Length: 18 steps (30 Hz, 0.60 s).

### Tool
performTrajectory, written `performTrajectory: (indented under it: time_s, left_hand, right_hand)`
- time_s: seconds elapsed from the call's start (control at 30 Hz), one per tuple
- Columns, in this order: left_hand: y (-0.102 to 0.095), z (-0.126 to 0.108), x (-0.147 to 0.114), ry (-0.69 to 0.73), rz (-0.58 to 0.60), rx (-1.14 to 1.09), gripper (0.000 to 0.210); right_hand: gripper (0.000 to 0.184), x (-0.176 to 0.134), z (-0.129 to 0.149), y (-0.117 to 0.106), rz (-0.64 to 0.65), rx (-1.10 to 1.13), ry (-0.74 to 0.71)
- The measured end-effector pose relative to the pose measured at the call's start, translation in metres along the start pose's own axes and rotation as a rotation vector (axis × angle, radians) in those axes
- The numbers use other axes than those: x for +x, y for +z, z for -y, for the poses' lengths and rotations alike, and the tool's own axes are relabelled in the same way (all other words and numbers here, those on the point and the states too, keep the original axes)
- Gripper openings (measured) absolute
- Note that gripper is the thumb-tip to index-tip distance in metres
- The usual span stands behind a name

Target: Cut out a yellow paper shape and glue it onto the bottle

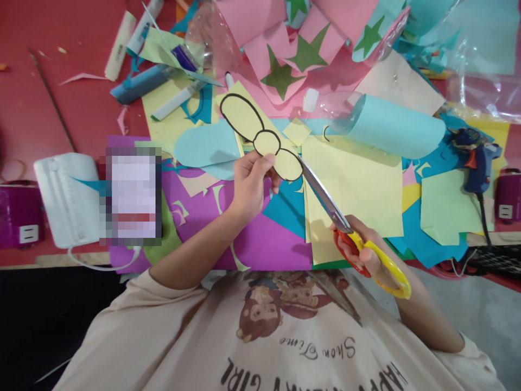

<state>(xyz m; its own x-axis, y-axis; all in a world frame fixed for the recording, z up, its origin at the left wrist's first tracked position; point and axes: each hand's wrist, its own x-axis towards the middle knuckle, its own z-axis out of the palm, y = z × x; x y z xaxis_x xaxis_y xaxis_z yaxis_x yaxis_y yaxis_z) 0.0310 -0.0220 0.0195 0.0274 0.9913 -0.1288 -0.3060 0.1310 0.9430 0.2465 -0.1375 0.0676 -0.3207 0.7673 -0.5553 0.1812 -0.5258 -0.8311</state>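
Note:
My left hand (254,182) pinches a piece of pale yellow paper (242,115) marked with a black bow-shaped outline: two long loops and a round centre. The lower right loop is trimmed along its edge, while spare paper still borders the upper loop. In my right hand (368,247) are scissors (331,203) with one red and one yellow handle loop. Their blades look closed or nearly so, and the tips meet the right end of the bow. Beneath lie yellow sheets (354,190) and a purple sheet (280,250).
A bottle wrapped in light blue paper (399,127) lies at right, near a blue glue gun (480,168). Markers (120,46) lie upper left. Pink paper with green stars (280,76) is at the back. A blurred phone-like screen (134,190) and white box (67,198) stand left.

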Motion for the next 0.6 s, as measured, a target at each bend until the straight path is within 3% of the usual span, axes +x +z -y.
performTrajectory:
  time_s: [0.33,0.6]
  left_hand:
    - [-0.0007,0.0013,0.0012,-0.027,-0.02,0.024,0.042]
    - [0.004,-0.0018,-0.0034,-0.138,0.176,0.026,0.036]
  right_hand:
    - [0.084,0.0004,0.0062,-0.0027,-0.033,-0.094,0.008]
    - [0.087,0.0,-0.0006,-0.0013,-0.028,-0.095,-0.006]
